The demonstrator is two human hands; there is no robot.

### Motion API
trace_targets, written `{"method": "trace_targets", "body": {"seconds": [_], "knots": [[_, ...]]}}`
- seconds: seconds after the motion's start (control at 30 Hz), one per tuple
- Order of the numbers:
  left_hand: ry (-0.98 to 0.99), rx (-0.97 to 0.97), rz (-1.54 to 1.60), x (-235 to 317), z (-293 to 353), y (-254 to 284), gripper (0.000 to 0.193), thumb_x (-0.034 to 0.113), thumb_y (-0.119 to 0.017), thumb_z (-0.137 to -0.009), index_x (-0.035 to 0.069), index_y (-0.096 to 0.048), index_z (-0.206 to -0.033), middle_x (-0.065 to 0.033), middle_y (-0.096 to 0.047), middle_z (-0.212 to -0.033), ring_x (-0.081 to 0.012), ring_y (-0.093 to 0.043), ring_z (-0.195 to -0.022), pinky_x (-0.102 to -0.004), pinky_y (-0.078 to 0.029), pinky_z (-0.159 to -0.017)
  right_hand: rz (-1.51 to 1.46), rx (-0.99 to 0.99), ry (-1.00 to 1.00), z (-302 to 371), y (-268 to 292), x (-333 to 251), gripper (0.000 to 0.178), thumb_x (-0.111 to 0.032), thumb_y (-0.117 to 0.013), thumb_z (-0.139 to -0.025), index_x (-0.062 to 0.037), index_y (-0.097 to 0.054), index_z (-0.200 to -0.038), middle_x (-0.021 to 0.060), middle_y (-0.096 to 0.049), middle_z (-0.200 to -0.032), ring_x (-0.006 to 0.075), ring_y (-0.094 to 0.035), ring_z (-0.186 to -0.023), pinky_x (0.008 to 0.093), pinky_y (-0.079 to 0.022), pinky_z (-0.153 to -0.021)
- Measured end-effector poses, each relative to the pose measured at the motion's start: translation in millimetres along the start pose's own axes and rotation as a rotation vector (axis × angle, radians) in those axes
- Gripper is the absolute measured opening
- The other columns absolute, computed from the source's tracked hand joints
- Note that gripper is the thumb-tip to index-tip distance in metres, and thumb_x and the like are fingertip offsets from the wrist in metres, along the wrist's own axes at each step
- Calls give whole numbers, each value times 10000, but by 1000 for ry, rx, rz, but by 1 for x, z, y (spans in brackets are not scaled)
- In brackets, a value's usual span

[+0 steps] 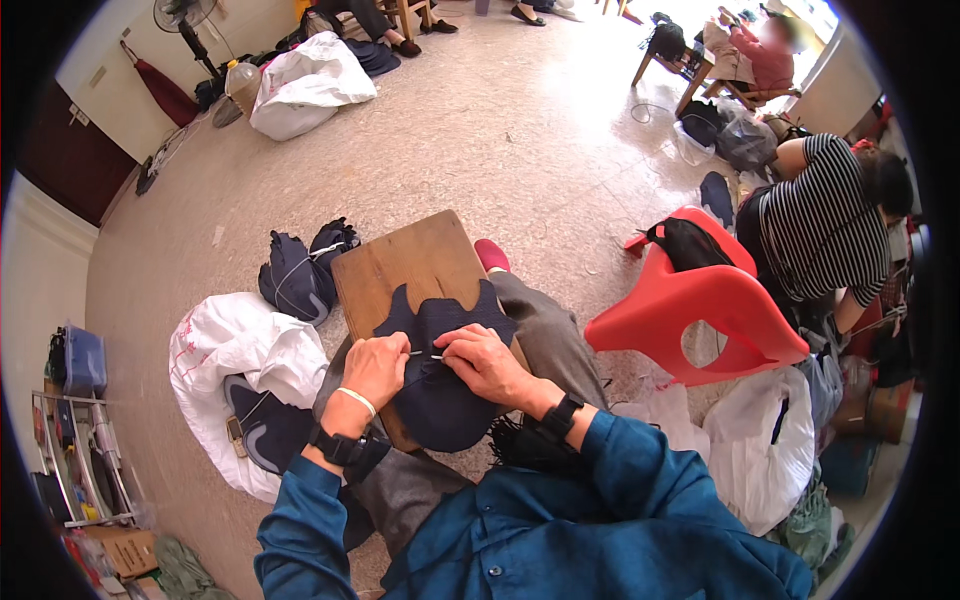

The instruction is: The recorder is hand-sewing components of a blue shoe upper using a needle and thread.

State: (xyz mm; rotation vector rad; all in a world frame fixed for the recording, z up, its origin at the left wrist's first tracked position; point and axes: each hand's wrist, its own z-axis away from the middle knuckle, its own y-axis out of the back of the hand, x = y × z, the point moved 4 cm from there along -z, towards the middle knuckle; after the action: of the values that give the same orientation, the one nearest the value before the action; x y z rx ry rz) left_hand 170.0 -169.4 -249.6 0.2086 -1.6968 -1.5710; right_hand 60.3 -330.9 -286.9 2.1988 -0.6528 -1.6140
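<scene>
Dark navy fabric pieces (446, 412), cut with pointed tabs and a rounded end, lie in a stack across the wooden stool top (405, 262) at my lap. Over the stack, my left hand (374, 374) is closed, its thumb and finger pinching a thin white strip. My right hand (486, 364) also pinches a short white end, with its knuckles resting above the cloth. Between the two hands there is a small gap over the dark fabric. Whether both white ends belong to one string, I cannot tell.
Tied navy bundles (298, 276) sit on the floor left of the stool, beside a white sack (246, 345). On the right stand a red plastic stool (655, 315) and a white plastic bag (765, 450). A person in a striped shirt (825, 225) sits close behind the red stool.
</scene>
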Motion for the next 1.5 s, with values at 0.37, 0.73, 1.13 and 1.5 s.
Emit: {"method": "trace_targets", "body": {"seconds": [0.37, 0.73, 1.13, 1.5], "knots": [[8, 7, 51, -7, -2, -5, 98, 122, -644, -900, 29, -668, -879, -206, -682, -835, -412, -672, -878, -496, -526, -771, 156, -59, 98, 3, -4, -10, 49, -106, -678, -891, -68, -665, -920, 63, -653, -1291, 275, -576, -1204, 430, -432, -963], [-91, -91, 138, -2, -5, -7, 97, 133, -672, -888, 41, -662, -857, -189, -688, -798, -407, -678, -827, -489, -531, -727, 165, -38, 118, 3, -5, -8, 48, -101, -676, -889, -72, -655, -921, 59, -649, -1288, 275, -576, -1190, 434, -432, -932], [-223, 224, -24, -1, 7, -4, 107, 85, -742, -816, 43, -643, -815, -125, -607, -825, -355, -607, -829, -431, -488, -738, 184, -67, 186, 0, -4, -7, 82, -111, -690, -880, -67, -641, -929, 68, -639, -1298, 275, -578, -1178, 434, -431, -929], [-180, 232, 117, -5, 7, -9, 96, 46, -732, -810, 40, -643, -842, -116, -608, -841, -327, -613, -832, -412, -484, -764, 94, -78, 142, 1, -5, -2, 64, -101, -686, -882, -55, -651, -909, 79, -629, -1310, 289, -568, -1183, 451, -429, -909]]}}
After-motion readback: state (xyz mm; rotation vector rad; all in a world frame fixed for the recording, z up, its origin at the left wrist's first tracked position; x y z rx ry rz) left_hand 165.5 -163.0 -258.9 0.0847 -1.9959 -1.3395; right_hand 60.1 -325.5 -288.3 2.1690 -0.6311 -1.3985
